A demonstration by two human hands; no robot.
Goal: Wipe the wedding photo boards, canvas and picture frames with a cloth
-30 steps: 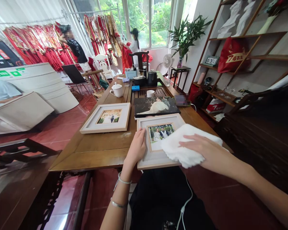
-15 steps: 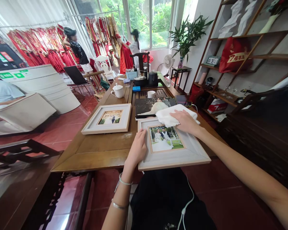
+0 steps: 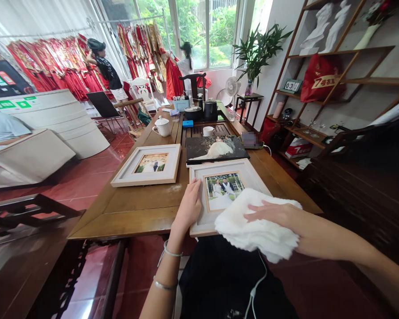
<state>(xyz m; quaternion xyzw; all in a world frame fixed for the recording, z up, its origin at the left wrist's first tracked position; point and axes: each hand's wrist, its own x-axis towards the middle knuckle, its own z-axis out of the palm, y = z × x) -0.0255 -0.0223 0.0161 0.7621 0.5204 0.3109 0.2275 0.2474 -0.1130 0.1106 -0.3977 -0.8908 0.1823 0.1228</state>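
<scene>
A light wood picture frame (image 3: 199, 223) with a photo of a couple lies at the table's near edge, partly overhanging it. My left hand (image 3: 190, 203) grips its left side, fingers on the top face and thumb side hidden. Over the frame's near right corner, my right hand (image 3: 272, 215) presses a white cloth (image 3: 239, 221), which covers that corner and hangs past the edge. A second picture frame (image 3: 126, 175) lies flat to the left. Just behind the held frame is a dark photo panel (image 3: 199, 150) showing a white dress.
On the wooden table (image 3: 136, 208) stand a white lidded mug (image 3: 162, 127), a small white cup (image 3: 208, 131), a blue box (image 3: 188, 123) and a black kettle (image 3: 210, 109). A wooden shelf (image 3: 339, 52) is at the right; other people are at the back and left.
My right hand has moved the white cloth from the frame's far right corner down to its near right corner, uncovering the dark panel. My left hand stays on the frame's left side.
</scene>
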